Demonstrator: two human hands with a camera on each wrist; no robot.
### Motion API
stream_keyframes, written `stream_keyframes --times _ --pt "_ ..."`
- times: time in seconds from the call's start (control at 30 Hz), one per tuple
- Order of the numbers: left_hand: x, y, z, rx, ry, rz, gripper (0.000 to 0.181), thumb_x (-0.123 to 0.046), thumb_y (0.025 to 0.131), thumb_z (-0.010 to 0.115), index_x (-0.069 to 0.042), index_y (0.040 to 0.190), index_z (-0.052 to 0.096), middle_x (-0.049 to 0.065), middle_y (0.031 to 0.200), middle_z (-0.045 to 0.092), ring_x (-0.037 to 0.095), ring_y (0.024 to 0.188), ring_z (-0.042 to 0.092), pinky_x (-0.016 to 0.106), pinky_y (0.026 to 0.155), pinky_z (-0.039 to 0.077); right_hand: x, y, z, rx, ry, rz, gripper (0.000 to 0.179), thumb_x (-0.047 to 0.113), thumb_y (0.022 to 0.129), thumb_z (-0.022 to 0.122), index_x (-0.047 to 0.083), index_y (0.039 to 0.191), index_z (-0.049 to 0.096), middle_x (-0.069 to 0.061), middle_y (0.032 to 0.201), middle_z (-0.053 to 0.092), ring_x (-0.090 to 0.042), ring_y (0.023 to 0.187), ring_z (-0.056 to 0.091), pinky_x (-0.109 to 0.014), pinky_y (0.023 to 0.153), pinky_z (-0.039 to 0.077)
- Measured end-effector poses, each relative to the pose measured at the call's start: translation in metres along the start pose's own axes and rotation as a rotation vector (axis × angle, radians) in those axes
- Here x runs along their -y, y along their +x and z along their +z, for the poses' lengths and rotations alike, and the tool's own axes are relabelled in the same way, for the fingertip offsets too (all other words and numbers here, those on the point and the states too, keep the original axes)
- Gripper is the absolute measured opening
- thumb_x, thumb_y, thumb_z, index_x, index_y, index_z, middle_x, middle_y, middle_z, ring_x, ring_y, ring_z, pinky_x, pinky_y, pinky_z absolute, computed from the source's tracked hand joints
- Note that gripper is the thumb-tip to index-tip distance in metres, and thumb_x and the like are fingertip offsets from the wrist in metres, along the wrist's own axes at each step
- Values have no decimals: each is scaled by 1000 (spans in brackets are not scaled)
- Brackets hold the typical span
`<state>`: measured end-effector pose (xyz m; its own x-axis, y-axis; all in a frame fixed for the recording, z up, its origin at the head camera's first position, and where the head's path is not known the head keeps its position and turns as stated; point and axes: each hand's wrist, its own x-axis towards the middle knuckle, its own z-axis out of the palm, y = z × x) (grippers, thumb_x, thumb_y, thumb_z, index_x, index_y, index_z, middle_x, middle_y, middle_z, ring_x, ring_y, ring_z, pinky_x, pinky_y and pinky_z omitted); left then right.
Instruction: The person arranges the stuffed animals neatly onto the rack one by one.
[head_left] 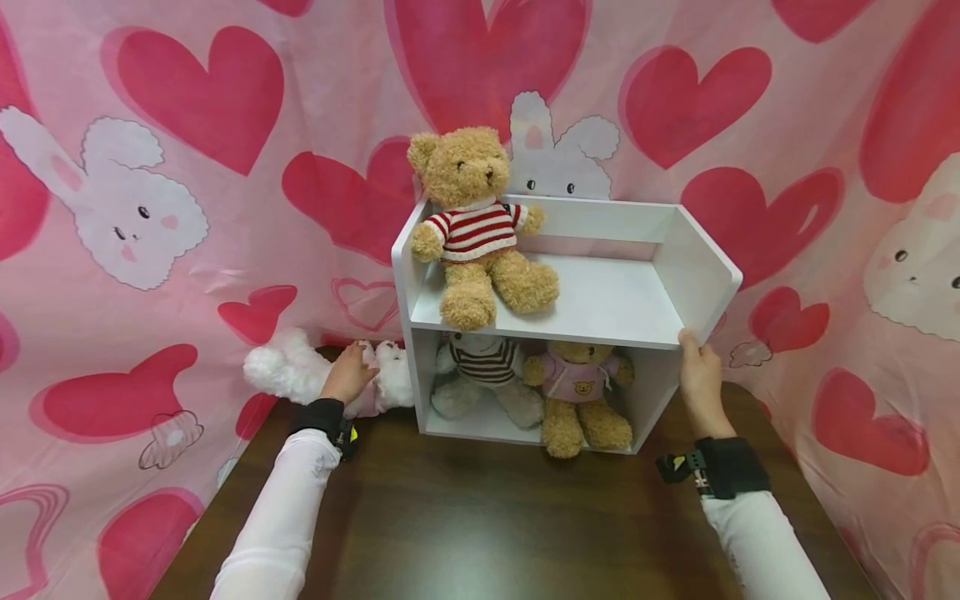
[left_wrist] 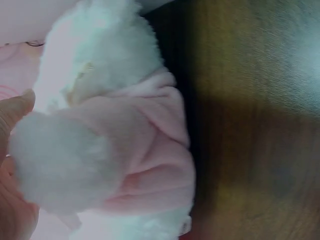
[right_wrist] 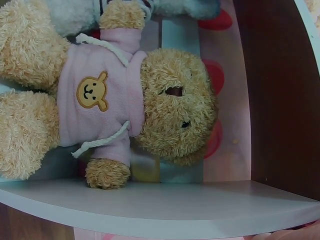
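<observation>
At the left of the shelf, a white plush toy in pink clothing (head_left: 365, 402) lies on the table. My left hand (head_left: 349, 375) holds it, and in the left wrist view the toy's fluffy paw (left_wrist: 65, 162) partly hides the fingers. My right hand (head_left: 701, 379) grips the front edge of the right side panel of the white two-tier shelf (head_left: 600, 287). On the upper tier sits a tan teddy bear in a red-striped sweater (head_left: 480, 233). Below sit a pale plush toy in a dark-striped top (head_left: 483, 367) and a tan bear in a pink hoodie (right_wrist: 100, 95).
The shelf stands at the back of a dark wooden table (head_left: 480, 517). A pink cloth with hearts and rabbits (head_left: 330, 92) hangs close behind and at both sides. The hoodie bear's legs stick out past the shelf's lower front edge.
</observation>
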<state>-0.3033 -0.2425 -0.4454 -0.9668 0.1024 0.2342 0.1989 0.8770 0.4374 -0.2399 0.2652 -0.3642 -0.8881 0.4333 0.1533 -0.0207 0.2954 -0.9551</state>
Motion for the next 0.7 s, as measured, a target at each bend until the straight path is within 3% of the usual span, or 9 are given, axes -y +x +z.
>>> stream_keyframes --times 0.1,0.23,0.33,0.37,0.47,0.53,0.6,0.7 --pt "26 9 20 11 7 38 57 -13 87 59 19 127 34 41 131 30 51 122 30 55 102 23 0 1 0 -7 -5 -5 61 41 96 30 -5 137 34 -23 140 33 -36 125 31 -49 106 19" --pt "112 40 86 -101 38 181 55 -23 94 42 6 139 26 35 140 23 51 128 19 47 109 11 -1 2 0 -16 -9 -10 61 40 96 31 -6 136 35 -24 139 34 -36 123 32 -48 106 20" --pt "123 46 94 -69 46 169 57 -17 92 41 4 141 22 34 142 18 53 128 13 49 109 7 -2 1 0 -4 2 -6 61 40 96 29 -6 137 32 -24 140 32 -38 125 30 -50 107 18" --pt "110 41 84 -34 31 147 59 -13 88 46 7 140 23 35 141 17 55 127 11 54 107 9 -2 1 0 -4 2 -7 61 40 96 30 -6 138 31 -24 141 32 -38 126 30 -50 107 17" --pt "51 16 41 103 15 53 72 -3 75 61 16 134 24 41 137 17 59 124 12 63 100 14 -1 1 0 5 5 -5 61 40 96 29 -5 139 30 -23 141 31 -38 127 29 -50 107 16" --pt "25 2 25 142 35 29 78 -7 72 67 19 132 24 42 136 17 59 124 12 64 99 16 -1 1 0 1 2 -6 62 40 96 29 -5 138 30 -23 141 31 -38 126 30 -51 107 16" --pt "8 -8 16 176 90 9 81 -12 75 68 19 133 21 41 137 17 56 126 13 63 100 16 -1 1 0 -2 0 -1 62 41 96 29 -6 138 30 -24 141 31 -37 126 30 -50 107 17" --pt "-5 -17 12 201 147 -16 79 -17 81 66 20 133 20 40 138 17 54 127 13 63 100 16 -1 1 0 -5 -6 3 63 41 96 29 -6 137 31 -25 140 32 -37 124 31 -50 106 18"
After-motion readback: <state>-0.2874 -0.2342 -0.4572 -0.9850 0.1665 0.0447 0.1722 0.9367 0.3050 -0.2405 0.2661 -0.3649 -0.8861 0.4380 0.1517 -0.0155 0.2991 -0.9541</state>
